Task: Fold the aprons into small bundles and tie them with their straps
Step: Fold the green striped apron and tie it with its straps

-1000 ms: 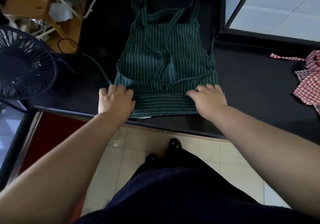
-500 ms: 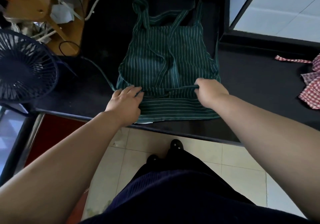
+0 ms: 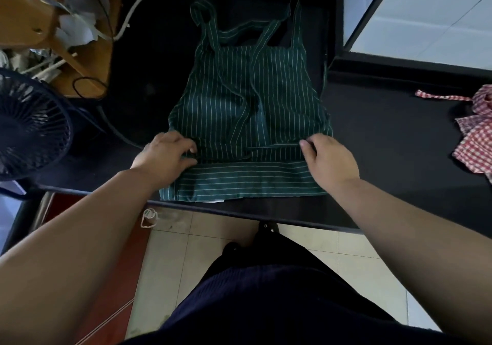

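Two sets of curled fingers pinch the dark green, white-striped cloth apron along its fold, the left hand at the left edge and the right hand at the right. The apron lies flat on the black countertop by the front edge. A red checked apron lies well apart on the right.

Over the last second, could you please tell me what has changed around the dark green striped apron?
The left hand and right hand slid forward, off the near hem of the dark green white-striped cloth apron to its fold's upper edge, which their curled fingers now pinch. The apron, red checked cloth and dark round fan stayed put.
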Tool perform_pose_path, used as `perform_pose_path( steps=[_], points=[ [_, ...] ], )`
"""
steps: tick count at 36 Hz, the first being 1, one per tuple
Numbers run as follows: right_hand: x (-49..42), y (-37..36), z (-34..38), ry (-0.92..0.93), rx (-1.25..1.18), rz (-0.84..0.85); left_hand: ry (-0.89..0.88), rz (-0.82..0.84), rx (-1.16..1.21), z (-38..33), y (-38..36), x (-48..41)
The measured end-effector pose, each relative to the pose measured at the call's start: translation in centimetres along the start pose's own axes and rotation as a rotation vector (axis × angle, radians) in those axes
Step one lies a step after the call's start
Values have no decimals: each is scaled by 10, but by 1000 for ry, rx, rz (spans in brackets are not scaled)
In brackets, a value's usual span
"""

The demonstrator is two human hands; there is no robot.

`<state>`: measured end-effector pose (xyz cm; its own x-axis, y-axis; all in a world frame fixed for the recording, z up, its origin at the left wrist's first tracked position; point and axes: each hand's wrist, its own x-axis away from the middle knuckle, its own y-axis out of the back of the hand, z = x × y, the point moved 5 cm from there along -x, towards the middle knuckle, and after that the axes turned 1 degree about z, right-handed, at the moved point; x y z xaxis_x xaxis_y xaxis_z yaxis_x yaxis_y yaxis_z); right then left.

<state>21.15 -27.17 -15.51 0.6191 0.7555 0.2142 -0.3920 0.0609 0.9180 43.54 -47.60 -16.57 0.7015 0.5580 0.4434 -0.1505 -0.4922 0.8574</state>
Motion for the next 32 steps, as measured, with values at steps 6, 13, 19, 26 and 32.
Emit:
perform_pose_path(
  steps=[6, 13, 19, 26, 32],
  points=[
    [-8, -8, -19, -305, 101, 84, 157, -236, -63, 6, 15, -5],
    [-28, 19, -21, -488, 51, 49, 438, -344, -143, 17, 34, -10],
    [-58, 41, 18, -233, -62, -104, 297, -442, 160, -10, 52, -25],
    [-104, 12, 65, -210, -394, 320, 115, 35, 436, -70, 38, -79],
    [-125, -25, 62, -321, -571, 404, 127, 73, 512, -71, 19, -99]
  ],
)
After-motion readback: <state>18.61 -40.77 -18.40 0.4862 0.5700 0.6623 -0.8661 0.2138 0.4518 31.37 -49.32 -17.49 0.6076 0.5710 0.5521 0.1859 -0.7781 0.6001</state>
